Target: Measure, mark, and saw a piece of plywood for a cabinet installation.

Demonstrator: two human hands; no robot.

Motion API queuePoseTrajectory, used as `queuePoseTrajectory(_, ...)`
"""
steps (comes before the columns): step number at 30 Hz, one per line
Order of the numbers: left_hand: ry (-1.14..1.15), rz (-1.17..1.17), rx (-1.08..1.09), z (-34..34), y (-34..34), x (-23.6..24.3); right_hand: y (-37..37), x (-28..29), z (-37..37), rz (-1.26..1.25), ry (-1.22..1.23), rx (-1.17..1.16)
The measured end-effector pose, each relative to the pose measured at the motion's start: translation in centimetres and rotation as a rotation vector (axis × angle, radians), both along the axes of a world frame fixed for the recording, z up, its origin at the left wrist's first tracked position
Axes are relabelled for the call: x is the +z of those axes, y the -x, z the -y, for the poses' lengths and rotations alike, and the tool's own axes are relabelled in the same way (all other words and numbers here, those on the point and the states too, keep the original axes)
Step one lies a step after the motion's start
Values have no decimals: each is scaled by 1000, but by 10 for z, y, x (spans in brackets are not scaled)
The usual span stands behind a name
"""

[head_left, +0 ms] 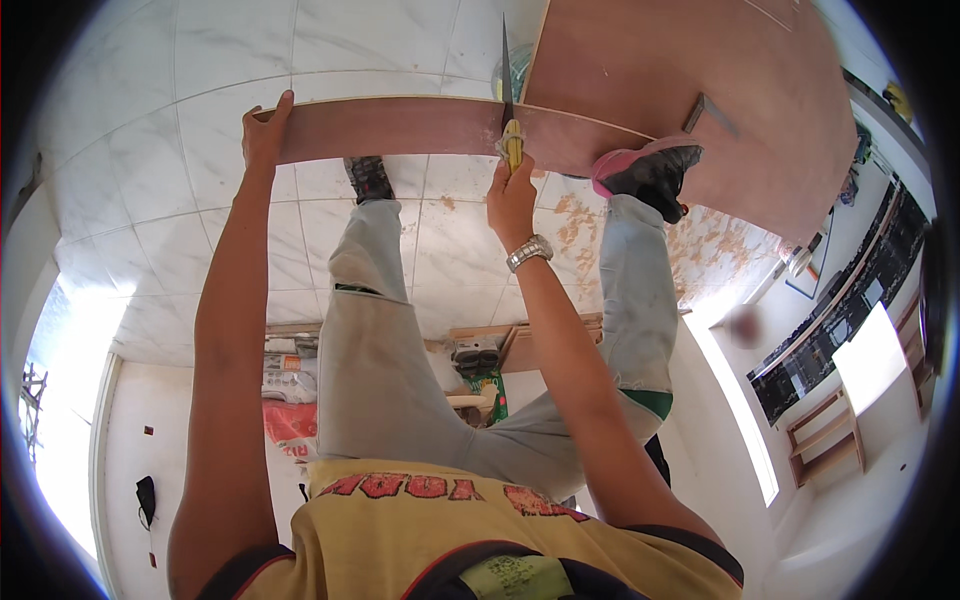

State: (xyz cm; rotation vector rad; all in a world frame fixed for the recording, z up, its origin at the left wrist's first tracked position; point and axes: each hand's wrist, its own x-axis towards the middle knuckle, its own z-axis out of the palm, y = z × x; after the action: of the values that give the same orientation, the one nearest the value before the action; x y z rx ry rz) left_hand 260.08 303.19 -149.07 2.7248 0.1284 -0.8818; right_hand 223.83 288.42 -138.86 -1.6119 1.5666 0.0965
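A long, narrow reddish-brown board (390,127) runs crosswise in front of me. My left hand (265,132) is closed round its left end, with the thumb along the edge. My right hand (512,205), wearing a metal watch, grips the yellow handle of a handsaw (514,145). The saw's dark blade points away from me and crosses the narrow board right of its middle; how deep it sits in the wood I cannot tell. My right shoe (655,175) is at the board's right end, next to a large reddish-brown panel (630,60).
A small try square (698,112) lies on the large panel. Sawdust (575,235) is scattered over the pale tiled floor (230,50). My left shoe (370,178) stands just below the narrow board. Bags (290,420) and wood offcuts lie behind my legs. A wooden frame (828,438) stands at the right.
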Motion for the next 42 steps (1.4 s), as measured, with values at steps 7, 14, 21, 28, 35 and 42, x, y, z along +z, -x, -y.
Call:
queuePoseTrajectory(7, 261, -263, -38, -10, 4, 11, 14, -7, 3, -88, 49, 61)
queuePoseTrajectory(14, 197, -184, -91, -3, 27, 3, 41, -13, 15, -183, 26, 68)
queuePoseTrajectory(21, 203, -212, -25, 10, 32, 19, 54, -29, 26, -82, -11, 79)
queuePoseTrajectory(28, 235, -256, 21, 1, 20, 6, 47, -25, 21, -98, -59, 48)
queuePoseTrajectory(35, 228, -229, -15, 8, 13, 17, 23, -11, 31, -62, 10, 72)
queuePoseTrajectory(42, 352, -421, -11, -3, 8, 17, 8, 93, 75, -267, -13, 319)
